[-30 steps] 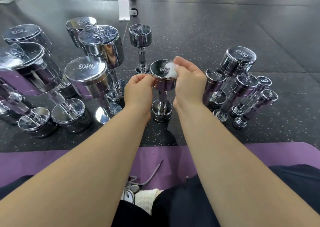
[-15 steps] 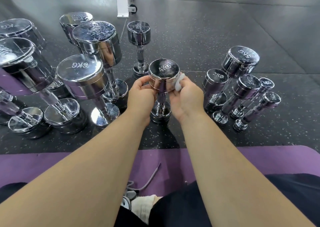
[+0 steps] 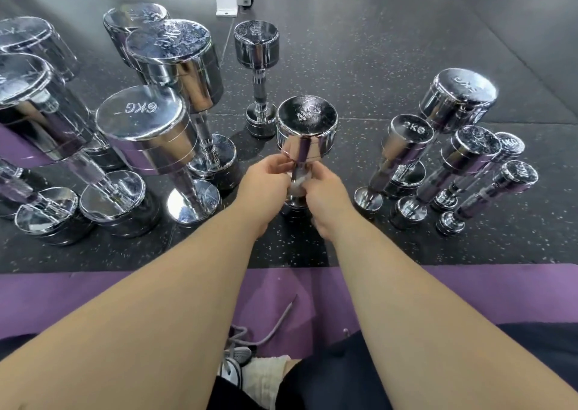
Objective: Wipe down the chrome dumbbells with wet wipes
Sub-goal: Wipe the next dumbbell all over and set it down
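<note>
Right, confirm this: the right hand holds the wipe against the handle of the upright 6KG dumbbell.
Wrong weight: the head view shows 4KG, not 6KG, stamped on top of that upright dumbbell. The rest stands: the right hand holds the wipe against its handle.

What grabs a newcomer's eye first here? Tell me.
The upright 4KG dumbbell at centre: the left hand grips it under the head, the right hand holds a white wet wipe against its handle. The big 6KG dumbbell stands to the left, the 2KG dumbbell to the right.
</note>
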`<state>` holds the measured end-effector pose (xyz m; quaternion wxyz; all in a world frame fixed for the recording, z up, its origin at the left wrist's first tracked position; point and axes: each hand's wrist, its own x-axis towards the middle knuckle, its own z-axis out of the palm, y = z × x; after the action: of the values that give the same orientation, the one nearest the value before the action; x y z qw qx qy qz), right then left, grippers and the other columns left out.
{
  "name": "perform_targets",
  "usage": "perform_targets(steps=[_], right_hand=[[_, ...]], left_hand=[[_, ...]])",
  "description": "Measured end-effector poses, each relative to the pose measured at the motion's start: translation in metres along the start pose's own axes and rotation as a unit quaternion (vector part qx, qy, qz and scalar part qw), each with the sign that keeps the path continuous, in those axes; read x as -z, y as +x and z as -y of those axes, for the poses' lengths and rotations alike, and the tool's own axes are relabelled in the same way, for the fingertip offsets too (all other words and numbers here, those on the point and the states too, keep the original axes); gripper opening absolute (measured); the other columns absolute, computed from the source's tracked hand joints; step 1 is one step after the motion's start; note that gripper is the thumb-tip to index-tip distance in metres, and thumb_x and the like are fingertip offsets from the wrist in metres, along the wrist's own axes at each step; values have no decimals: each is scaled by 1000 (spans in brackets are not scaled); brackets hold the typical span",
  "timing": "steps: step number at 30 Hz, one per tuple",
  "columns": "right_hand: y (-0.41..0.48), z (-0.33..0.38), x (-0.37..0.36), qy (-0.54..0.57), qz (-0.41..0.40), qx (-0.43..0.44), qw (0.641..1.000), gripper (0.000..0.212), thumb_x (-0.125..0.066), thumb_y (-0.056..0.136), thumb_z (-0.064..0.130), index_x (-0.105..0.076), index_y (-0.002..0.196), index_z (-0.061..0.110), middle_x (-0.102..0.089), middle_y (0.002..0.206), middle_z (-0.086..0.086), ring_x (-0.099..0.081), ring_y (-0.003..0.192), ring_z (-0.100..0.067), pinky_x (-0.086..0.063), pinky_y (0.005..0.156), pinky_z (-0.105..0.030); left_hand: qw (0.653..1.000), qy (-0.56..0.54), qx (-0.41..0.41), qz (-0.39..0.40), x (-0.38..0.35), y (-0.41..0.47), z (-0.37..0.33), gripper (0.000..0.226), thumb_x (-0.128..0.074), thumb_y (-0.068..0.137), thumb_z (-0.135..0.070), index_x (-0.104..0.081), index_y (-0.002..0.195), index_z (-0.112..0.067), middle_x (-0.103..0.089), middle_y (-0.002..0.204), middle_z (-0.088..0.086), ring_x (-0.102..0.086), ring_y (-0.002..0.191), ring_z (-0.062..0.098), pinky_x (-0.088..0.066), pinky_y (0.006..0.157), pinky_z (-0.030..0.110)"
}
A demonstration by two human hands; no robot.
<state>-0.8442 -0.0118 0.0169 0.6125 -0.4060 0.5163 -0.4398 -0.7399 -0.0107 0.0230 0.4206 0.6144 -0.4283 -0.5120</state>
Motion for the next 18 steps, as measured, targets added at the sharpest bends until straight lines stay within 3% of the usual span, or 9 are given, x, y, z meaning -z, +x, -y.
perform_targets(steps=[3,6,8,10,13,15,18], right_hand=[[7,8,2,27,-58,73,995,36,-62,74,-17,-65,89,16,-69,77,4,-61,70,-7,-52,67,-22],[13,-1,4,-139,-74,96,983,20,-76,76,12,-65,90,21,-73,89,7,-67,86,-14,-53,81,-35],[14,-14,7,-270,-52,65,959,9,-67,88,25,-65,97,25,-72,97,4,-65,94,-18,-50,82,-35],[12,-21,12,-328,-38,46,943,17,-55,97,31,-68,106,25,-71,102,1,-62,96,-19,-49,83,-34],[11,-12,15,-122,-25,-6,992,24,-60,93,7,-72,109,20,-72,95,3,-61,88,-13,-47,72,-22],[11,-6,15,15,-40,-24,999,32,-66,84,-5,-73,108,14,-71,93,-2,-59,82,-13,-44,74,-24],[11,8,13,125,-86,13,988,35,-69,78,-12,-69,110,2,-71,96,-11,-62,80,-17,-50,79,-27]], left_hand=[[999,22,23,-27,9,3,12,40,-53,79,8,-72,89,-25,-73,87,-5,-65,86,16,-49,78,32],[998,43,44,0,11,3,20,34,-58,79,13,-68,87,-18,-72,89,3,-64,86,22,-50,78,34],[997,63,34,26,6,0,20,30,-69,75,8,-66,95,-15,-72,94,8,-67,89,26,-54,85,38],[996,85,24,11,2,-2,23,28,-76,74,-2,-64,95,-16,-72,91,6,-68,86,24,-56,84,40],[995,84,9,-44,4,2,19,10,-77,81,-18,-67,82,-20,-71,78,0,-64,73,18,-55,77,40],[996,-26,-1,-85,8,8,5,7,-71,87,-13,-70,82,-18,-71,75,-1,-66,72,17,-59,73,37],[978,-192,-34,-74,5,9,-23,13,-67,87,0,-68,83,-12,-69,75,0,-64,72,11,-57,73,23]])
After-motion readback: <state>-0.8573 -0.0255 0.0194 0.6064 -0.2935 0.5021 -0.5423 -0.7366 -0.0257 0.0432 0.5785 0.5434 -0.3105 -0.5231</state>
